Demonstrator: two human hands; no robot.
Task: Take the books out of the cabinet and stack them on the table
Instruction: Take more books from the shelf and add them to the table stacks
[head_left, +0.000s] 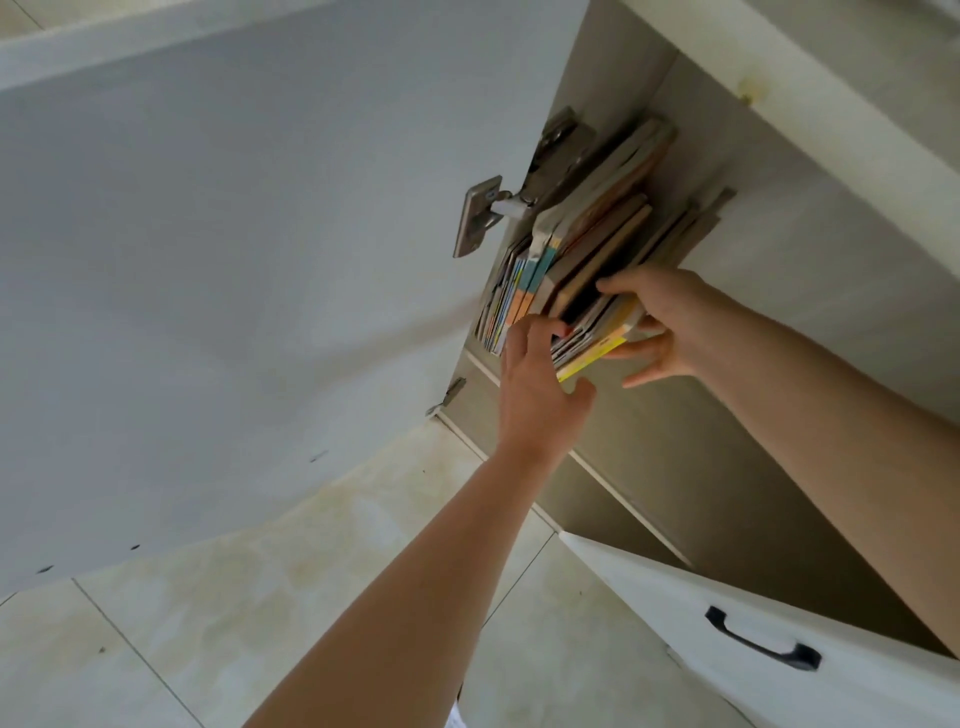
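Several books (587, 244) stand in a row inside the open white cabinet (810, 249), leaning against its left wall. My left hand (540, 384) and my right hand (660, 322) clasp a small bundle of books (592, 338) from both sides at the row's right end. The bundle tilts outward, and its outermost book has a yellow edge. Left fingers curl over the bundle's near spines; the right thumb lies on top and the right fingers spread underneath. The table is not in view.
The cabinet's left door (234, 260) hangs wide open with a metal hinge (483, 218) beside the books. A second white door with a black handle (761, 642) stands open at lower right. Pale floor tiles (260, 597) lie below.
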